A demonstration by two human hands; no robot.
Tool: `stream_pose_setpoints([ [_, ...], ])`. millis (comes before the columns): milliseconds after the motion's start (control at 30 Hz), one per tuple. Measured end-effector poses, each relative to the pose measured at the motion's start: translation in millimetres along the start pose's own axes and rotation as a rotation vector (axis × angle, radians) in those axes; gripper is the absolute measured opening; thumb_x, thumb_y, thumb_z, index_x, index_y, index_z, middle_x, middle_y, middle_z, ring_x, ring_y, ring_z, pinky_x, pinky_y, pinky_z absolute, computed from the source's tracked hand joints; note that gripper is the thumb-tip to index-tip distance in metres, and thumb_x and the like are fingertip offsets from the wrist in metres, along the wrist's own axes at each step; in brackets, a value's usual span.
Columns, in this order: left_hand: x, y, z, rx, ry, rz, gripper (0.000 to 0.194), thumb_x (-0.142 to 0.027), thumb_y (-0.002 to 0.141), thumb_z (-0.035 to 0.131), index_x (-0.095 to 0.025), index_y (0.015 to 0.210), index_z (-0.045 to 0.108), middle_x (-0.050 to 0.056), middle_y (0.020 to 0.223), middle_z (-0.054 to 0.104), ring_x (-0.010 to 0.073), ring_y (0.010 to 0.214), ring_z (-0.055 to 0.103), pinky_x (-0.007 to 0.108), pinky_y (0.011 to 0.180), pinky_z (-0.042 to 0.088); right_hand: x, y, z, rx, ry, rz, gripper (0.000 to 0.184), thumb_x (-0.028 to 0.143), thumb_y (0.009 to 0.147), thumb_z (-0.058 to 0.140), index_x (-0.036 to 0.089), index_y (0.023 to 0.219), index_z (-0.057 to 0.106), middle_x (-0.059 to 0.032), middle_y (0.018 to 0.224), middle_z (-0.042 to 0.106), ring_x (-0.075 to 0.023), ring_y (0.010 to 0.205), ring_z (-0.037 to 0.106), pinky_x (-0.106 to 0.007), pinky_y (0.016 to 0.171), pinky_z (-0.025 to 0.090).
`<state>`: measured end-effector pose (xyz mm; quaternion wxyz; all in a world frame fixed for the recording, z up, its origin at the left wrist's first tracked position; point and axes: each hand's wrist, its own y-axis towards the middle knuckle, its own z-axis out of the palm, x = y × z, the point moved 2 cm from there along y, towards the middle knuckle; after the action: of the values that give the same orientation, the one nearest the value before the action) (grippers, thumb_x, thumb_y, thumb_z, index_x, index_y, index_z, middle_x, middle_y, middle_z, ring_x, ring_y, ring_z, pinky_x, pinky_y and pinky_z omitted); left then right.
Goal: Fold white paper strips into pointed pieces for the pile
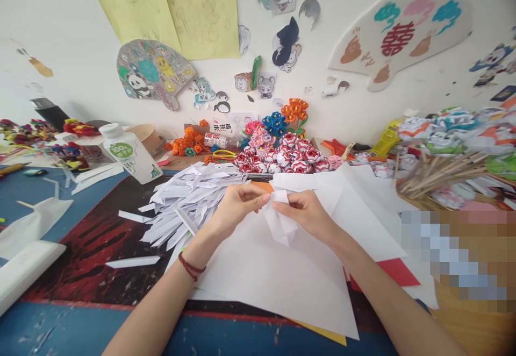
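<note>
Between my two hands is a small folded piece of white paper (280, 226), held above large white sheets (278, 278). My left hand (242, 205) pinches its left edge between thumb and forefinger. The fingers of my right hand (304, 211) close on its upper right side, the thumb lying across the front. The paper's lower end hangs down with angled folds. Left of my left hand lies a heap of folded white paper strips (177, 200), with a few loose strips beside it.
Red-and-white paper flowers (294, 154) line the back by the wall. A white bottle (129, 154) stands at left behind the heap. Wooden sticks with paper flowers (439, 176) lie at right. A red sheet (397, 273) shows under the white ones near my right forearm.
</note>
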<state>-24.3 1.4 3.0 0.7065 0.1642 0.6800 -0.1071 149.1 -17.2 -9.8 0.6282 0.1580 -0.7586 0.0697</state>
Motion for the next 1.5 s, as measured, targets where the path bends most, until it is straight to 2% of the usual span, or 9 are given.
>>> stream_pose_setpoints([
  [300,1.1,-0.5,-1.5,-0.019,0.026,-0.003,0.018,-0.032,0.071,0.074,-0.014,0.075,0.073,0.004,0.072,0.067,0.0092,0.061,0.051,0.021,0.056,0.040,-1.4,0.4,0.6,-0.013,-0.039,0.007,0.040,0.051,0.076,0.062,0.012,0.068,0.069,-0.0013,0.057,0.053,-0.0120,0.053,0.042,-0.024,0.046,0.029],
  [500,-1.7,-1.6,-0.2,-0.034,0.063,0.009,0.020,-0.033,0.072,0.072,-0.013,0.074,0.072,0.004,0.072,0.066,0.0101,0.062,0.051,0.022,0.056,0.040,-1.2,-0.1,1.3,-0.005,-0.039,0.004,0.038,0.045,0.079,0.061,0.012,0.061,0.060,0.0018,0.055,0.040,-0.0086,0.052,0.031,-0.024,0.047,0.023],
  [633,-3.8,-2.9,1.9,-0.050,0.112,0.042,0.021,-0.032,0.073,0.070,-0.011,0.073,0.069,0.004,0.070,0.063,0.0095,0.061,0.049,0.021,0.056,0.038,-1.5,0.4,2.2,-0.009,-0.035,-0.006,0.039,0.044,0.079,0.061,0.013,0.057,0.054,0.0029,0.055,0.036,-0.0078,0.052,0.029,-0.024,0.046,0.020],
  [800,-5.2,-4.0,4.8,-0.082,0.128,0.060,0.019,-0.029,0.074,0.069,-0.010,0.072,0.067,0.003,0.068,0.061,0.0097,0.061,0.049,0.022,0.056,0.039,-3.1,1.1,2.7,-0.020,-0.002,-0.015,0.037,0.043,0.079,0.062,0.012,0.060,0.059,0.0021,0.055,0.042,-0.0084,0.051,0.034,-0.023,0.047,0.024],
  [967,-6.3,-4.1,6.9,-0.064,0.098,0.063,0.018,-0.028,0.076,0.066,-0.010,0.076,0.067,0.004,0.073,0.062,0.0102,0.065,0.050,0.022,0.060,0.041,-2.5,1.2,2.3,-0.017,0.047,-0.007,0.032,0.041,0.078,0.063,0.011,0.067,0.065,0.0003,0.059,0.051,-0.0098,0.053,0.041,-0.023,0.048,0.030],
  [1133,-3.8,-3.1,7.3,-0.049,0.110,0.075,0.016,-0.027,0.077,0.065,-0.011,0.074,0.065,0.003,0.072,0.060,0.0100,0.066,0.050,0.021,0.060,0.040,-1.8,0.7,2.3,-0.014,0.000,-0.036,0.033,0.037,0.079,0.062,0.012,0.058,0.057,0.0024,0.055,0.041,-0.0080,0.050,0.034,-0.022,0.045,0.024],
  [1267,1.9,-2.4,8.4,-0.083,0.126,0.078,0.016,-0.026,0.076,0.064,-0.011,0.071,0.064,0.001,0.067,0.057,0.0092,0.062,0.047,0.021,0.057,0.038,-4.1,0.5,3.1,-0.002,-0.038,-0.051,0.038,0.037,0.079,0.062,0.014,0.052,0.049,0.0036,0.052,0.034,-0.0074,0.050,0.030,-0.023,0.046,0.022],
  [1400,1.7,-1.7,9.3,-0.117,0.149,0.064,0.017,-0.028,0.076,0.062,-0.012,0.069,0.062,0.000,0.065,0.055,0.0091,0.060,0.046,0.021,0.056,0.038,-5.6,1.3,3.8,-0.001,-0.006,-0.020,0.035,0.038,0.078,0.062,0.013,0.056,0.056,0.0022,0.054,0.042,-0.0090,0.051,0.036,-0.023,0.047,0.026],
  [1500,-3.0,-1.5,8.4,-0.081,0.186,0.065,0.021,-0.032,0.080,0.059,-0.013,0.071,0.063,0.000,0.065,0.054,0.0093,0.060,0.047,0.021,0.056,0.039,-5.4,2.0,3.6,-0.027,0.035,-0.003,0.030,0.039,0.078,0.063,0.012,0.065,0.065,0.0001,0.059,0.051,-0.0111,0.054,0.043,-0.024,0.049,0.031],
])
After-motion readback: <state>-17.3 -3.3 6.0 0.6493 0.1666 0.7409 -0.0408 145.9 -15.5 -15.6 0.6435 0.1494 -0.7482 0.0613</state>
